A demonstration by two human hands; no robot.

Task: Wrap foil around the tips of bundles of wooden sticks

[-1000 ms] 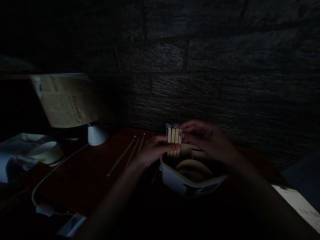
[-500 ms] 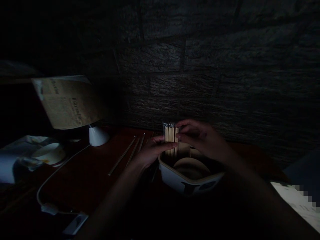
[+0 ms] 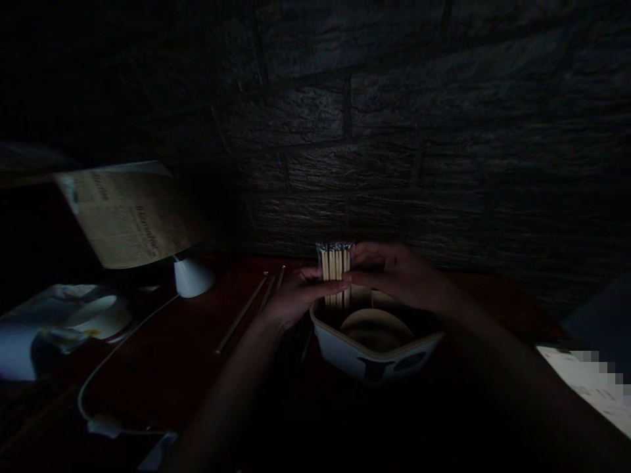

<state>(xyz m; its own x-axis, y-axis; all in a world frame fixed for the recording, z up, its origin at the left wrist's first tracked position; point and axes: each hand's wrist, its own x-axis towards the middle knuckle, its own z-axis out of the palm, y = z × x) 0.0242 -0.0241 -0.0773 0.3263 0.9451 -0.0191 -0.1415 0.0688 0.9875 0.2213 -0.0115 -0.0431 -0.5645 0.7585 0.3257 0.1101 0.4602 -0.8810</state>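
A bundle of light wooden chopsticks (image 3: pixel 333 265) in clear plastic wrap stands upright at the left inner side of a white box (image 3: pixel 340 349). My left hand (image 3: pixel 296 295) grips the bundle from the left, its thumb across the front. From the right, my right hand (image 3: pixel 389 269) pinches the bundle near its top, thumb in front and fingers behind. Inside the box sits a round pale item (image 3: pixel 377 327), perhaps a roll or bowl; the dim light hides its detail. The lower ends of the chopsticks are hidden in the box.
Several thin metallic sticks (image 3: pixel 241 314) lie on the dark red table (image 3: pixel 162 355) left of the box. A lamp (image 3: pixel 194 278) with a printed shade stands farther left, its white cord trailing forward. Beyond it are a white cup (image 3: pixel 98 315) and plastic wrapping. A stone wall (image 3: pixel 315 164) rises behind.
My right fingers have closed in on the top of the bundle, and the right thumb has shifted slightly left and down. The camera view has tilted a little; the box stays in place.
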